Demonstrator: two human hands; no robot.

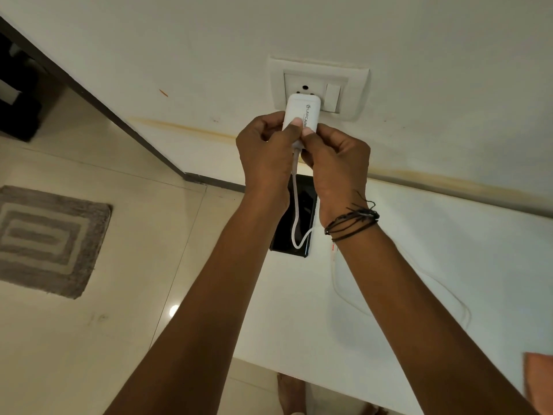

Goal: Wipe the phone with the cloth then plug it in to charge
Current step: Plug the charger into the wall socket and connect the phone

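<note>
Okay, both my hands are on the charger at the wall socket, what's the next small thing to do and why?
Probably press the charger squarely into the wall socket until it seats. Both the left hand and right hand pinch it there, and the top hole remains visible. Its cable already hangs over the phone on the white counter. Whether the switch is on, I cannot tell.

The white plastic charger block (301, 115) sits at the white wall socket plate (319, 88), above the black flat phone (294, 223) lying on the white table top (419, 265); the striped grey floor mat (48, 238) lies far left
</note>
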